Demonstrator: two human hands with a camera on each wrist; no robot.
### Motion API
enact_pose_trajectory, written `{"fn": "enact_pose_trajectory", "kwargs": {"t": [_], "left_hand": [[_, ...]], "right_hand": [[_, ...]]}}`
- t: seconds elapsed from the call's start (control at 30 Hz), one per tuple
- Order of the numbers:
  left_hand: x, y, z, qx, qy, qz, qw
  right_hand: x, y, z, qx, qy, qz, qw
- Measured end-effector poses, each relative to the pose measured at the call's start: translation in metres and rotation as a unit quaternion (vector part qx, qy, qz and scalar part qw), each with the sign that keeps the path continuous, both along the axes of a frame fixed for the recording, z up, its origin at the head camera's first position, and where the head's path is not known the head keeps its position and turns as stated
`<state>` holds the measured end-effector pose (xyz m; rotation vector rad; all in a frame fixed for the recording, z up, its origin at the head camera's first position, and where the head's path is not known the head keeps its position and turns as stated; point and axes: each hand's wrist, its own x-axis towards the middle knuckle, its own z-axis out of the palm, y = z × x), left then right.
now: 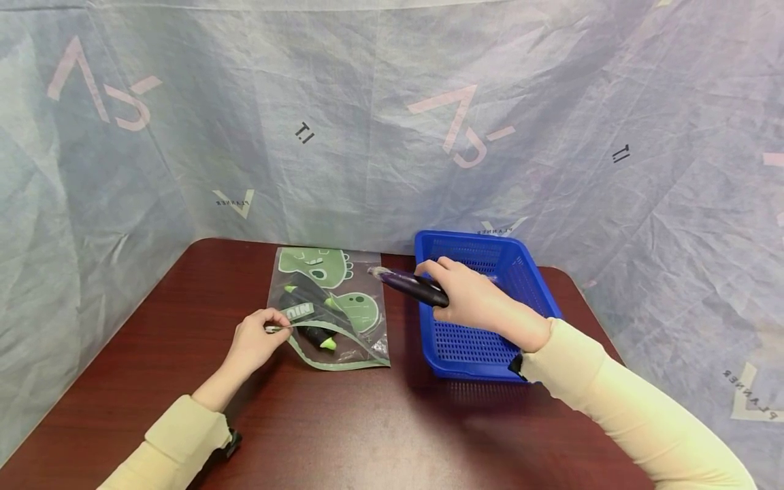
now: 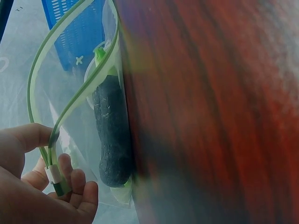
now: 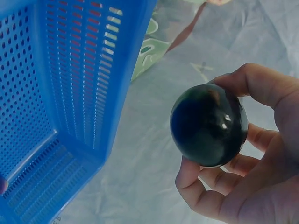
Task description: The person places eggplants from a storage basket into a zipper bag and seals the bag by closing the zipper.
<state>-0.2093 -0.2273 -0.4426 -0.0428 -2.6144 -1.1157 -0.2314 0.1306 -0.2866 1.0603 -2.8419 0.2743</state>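
Note:
My left hand (image 1: 260, 340) pinches the open mouth of a clear zip bag (image 1: 373, 347) at its left corner, by the slider (image 2: 53, 174). Green cartoon animals are printed on the bag, which lies on the table. Inside it are several long dark vegetables (image 2: 112, 135) with bright green ends, partly hidden by the print. Above the left side of a blue basket (image 1: 431, 340), my right hand (image 1: 468, 296) grips a long purple-black eggplant (image 1: 407, 284). Its paler end points left toward the bag; its glossy rounded end (image 3: 208, 126) faces the right wrist camera.
The blue basket has slotted walls and stands right of the bag on a dark red wooden table (image 1: 367, 422). My right forearm partly covers its inside. A pale printed cloth (image 1: 367, 136) hangs behind the table and at both sides.

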Motion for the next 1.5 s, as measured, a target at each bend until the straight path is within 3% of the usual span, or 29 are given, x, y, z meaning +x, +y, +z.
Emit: {"fn": "enact_pose_trajectory", "kwargs": {"t": [0.63,0.97,1.5], "left_hand": [[-0.001,0.0,0.0,-0.002,-0.001,0.0,1.0],[-0.001,-0.002,0.0,-0.005,0.003,-0.002,1.0],[0.0,0.001,-0.001,-0.007,0.004,0.003,1.0]], "right_hand": [[0.016,-0.022,-0.017,-0.017,0.02,0.038,0.999],[0.023,-0.035,-0.025,-0.023,0.016,0.078,0.997],[0.028,-0.046,-0.054,-0.031,0.02,0.097,0.995]]}}
